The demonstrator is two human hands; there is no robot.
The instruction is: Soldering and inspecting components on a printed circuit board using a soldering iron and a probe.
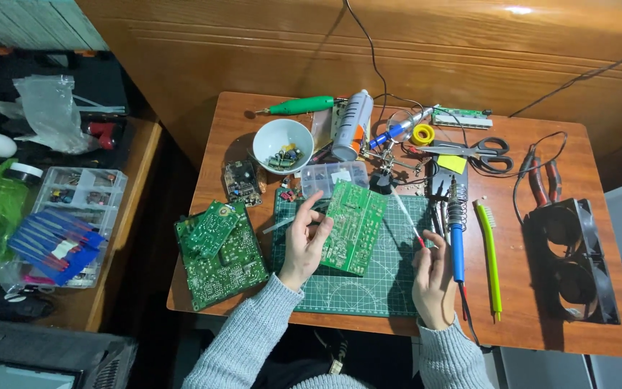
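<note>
From the head view I see my left hand (pixel 304 241) gripping a green circuit board (pixel 353 227) by its left edge, thumb over the face, holding it tilted up off the green cutting mat (pixel 368 288); the board's long axis runs from near me up and away, leaning slightly to the right. My right hand (pixel 433 277) is closed around a thin white tool with a red tip section (pixel 406 212), and the tool's shaft slants up and to the left from that hand, so its far end points toward the upper right corner of the board, near it but I cannot tell whether it touches. The board lies to the left of my right hand and directly against my left, so the left hand is the nearer 1 and carries it, while the right only reaches in from the side. Just right of my right hand a blue-handled soldering iron (pixel 457 248) lies with its handle toward me, and beyond that a yellow-green brush (pixel 491 259) lies roughly parallel. To the left of the mat 2 more green boards (pixel 221 252) are stacked on the wooden table (pixel 563 288), and a white bowl (pixel 282 144) of small parts stands further back
</note>
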